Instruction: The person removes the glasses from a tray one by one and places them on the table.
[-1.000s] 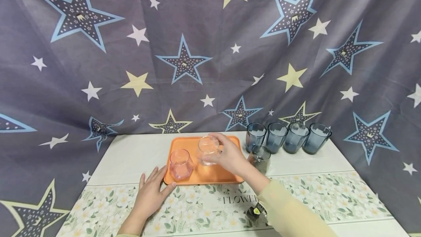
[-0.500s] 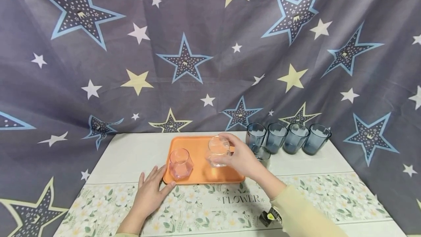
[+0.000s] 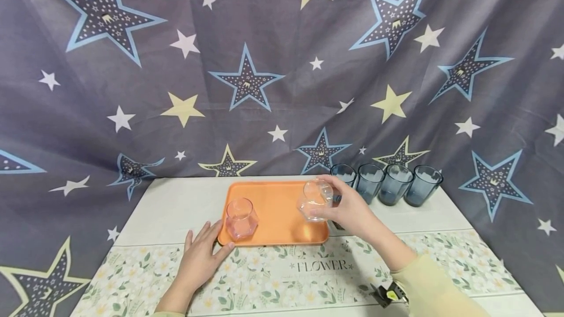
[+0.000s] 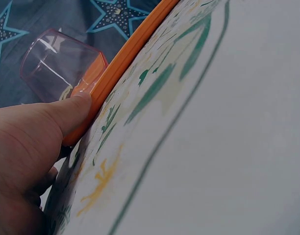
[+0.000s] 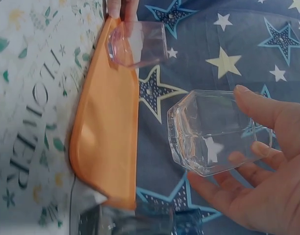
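Note:
My right hand point(image 3: 354, 214) grips a clear faceted glass point(image 3: 314, 200) between thumb and fingers. In the right wrist view this glass point(image 5: 213, 129) is raised off the orange tray point(image 3: 275, 216), over whose right end it hangs in the head view. A pink-tinted faceted glass point(image 3: 241, 220) stands on the tray's left part. At the tray's front left corner rests my left hand point(image 3: 200, 258), fingers spread along the left side. Its thumb point(image 4: 74, 110) lies against the orange rim in the left wrist view.
Several blue glasses point(image 3: 396, 187) stand in a row at the back right, the leftmost partly behind my right hand. A dark glass nearer the tray is mostly hidden by that hand. A floral runner point(image 3: 273, 278) crosses the table, and a starry curtain point(image 3: 246, 136) hangs behind.
My right hand has carried the clear glass rightward, from the tray's middle to its right end. The left hand, the tray and the pink glass have stayed in place.

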`<action>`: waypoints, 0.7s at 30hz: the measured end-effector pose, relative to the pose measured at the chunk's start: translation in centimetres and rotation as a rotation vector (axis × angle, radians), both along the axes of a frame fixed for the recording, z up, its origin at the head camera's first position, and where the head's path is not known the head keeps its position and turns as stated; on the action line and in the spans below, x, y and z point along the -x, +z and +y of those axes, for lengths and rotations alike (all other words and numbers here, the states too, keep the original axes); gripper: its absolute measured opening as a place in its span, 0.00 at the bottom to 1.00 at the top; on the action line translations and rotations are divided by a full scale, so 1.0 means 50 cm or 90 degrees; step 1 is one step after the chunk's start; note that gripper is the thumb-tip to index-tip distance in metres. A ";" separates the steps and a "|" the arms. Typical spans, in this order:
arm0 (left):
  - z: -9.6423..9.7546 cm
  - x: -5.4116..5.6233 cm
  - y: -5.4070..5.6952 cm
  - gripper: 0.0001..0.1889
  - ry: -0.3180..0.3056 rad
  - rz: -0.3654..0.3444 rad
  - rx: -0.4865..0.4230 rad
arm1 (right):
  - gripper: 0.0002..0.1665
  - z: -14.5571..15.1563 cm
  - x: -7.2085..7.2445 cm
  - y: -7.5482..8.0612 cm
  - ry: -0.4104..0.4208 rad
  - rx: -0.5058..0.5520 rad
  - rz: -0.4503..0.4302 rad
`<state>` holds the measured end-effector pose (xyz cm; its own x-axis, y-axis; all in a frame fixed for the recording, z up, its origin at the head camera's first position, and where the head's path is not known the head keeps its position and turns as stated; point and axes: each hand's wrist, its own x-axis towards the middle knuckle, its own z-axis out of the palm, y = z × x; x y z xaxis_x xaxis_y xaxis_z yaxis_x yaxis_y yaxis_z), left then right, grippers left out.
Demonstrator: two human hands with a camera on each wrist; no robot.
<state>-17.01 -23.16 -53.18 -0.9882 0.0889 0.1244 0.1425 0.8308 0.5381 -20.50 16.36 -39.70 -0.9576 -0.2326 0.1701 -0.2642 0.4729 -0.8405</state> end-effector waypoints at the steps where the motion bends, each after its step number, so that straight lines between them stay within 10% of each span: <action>1: 0.000 0.000 0.000 0.43 -0.002 0.004 -0.001 | 0.51 0.008 -0.001 0.002 -0.005 -0.008 0.006; 21: -0.005 0.003 -0.004 0.43 -0.003 0.003 0.008 | 0.51 0.126 -0.015 0.028 -0.042 -0.044 0.000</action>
<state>-17.17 -23.41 -53.39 -0.9872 0.0951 0.1280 0.1489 0.8368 0.5269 -19.76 22.68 -38.31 -0.9711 -0.1802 0.1564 -0.2310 0.5466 -0.8049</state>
